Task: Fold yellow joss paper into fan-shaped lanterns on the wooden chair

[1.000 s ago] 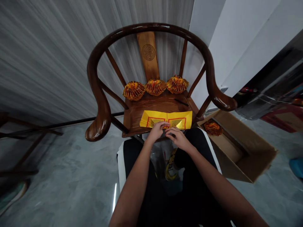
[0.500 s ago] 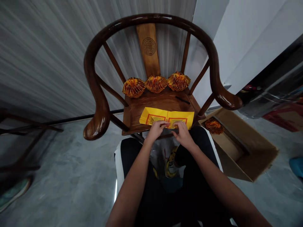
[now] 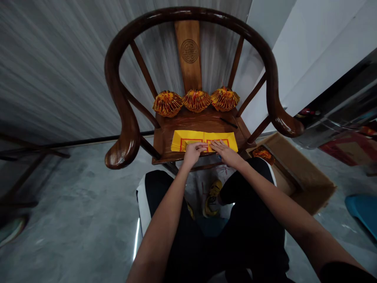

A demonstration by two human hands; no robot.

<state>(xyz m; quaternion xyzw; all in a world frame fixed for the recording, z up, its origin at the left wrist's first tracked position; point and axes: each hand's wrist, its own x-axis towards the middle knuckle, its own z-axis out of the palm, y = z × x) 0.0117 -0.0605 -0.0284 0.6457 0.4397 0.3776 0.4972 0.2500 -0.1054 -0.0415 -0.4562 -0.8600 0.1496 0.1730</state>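
Four pleated ornaments (image 3: 196, 101), two hands (image 3: 193, 154) at one yellow paper stack (image 3: 188, 135)

Streaked grey wall (image 3: 59, 59), white wall (image 3: 321, 51), glossy grey floor (image 3: 88, 212), wooden armchair (image 3: 191, 72)

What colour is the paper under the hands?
The paper is yellow with red frames, best seen in the head view.

Blue object (image 3: 362, 211) is lying on grey floor (image 3: 88, 204) near four o'clock; red box (image 3: 335, 149) is sitting at three o'clock; wooden frame (image 3: 25, 177) is standing near nine o'clock.
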